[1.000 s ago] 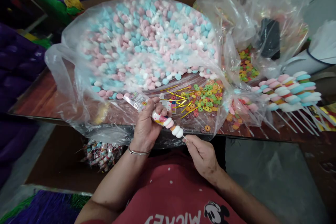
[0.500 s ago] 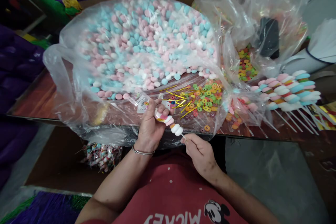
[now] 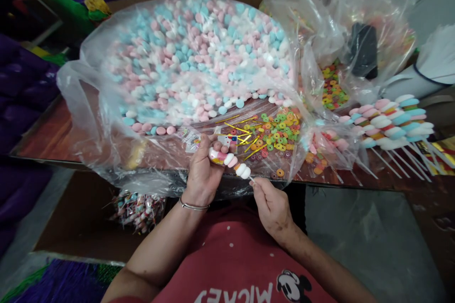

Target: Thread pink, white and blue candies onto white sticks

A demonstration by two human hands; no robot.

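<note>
Marshmallow skewer (image 3: 231,161) spanned the space between both hands' fingers: the left hand (image 3: 205,170) clasped its wrapped end (image 3: 217,156), the right hand (image 3: 273,206) pinched its stick (image 3: 251,179). It seemed light, soft and squashable, best held by that stiffer stick.

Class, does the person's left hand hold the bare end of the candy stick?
No: the right hand pinches that end of the candy stick.

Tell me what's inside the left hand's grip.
The left hand is closed around one end of a candy skewer, with what looks like a printed wrapper showing there. The skewer's white and pink sweets stick out; whatever the hand covers cannot be seen.
</note>
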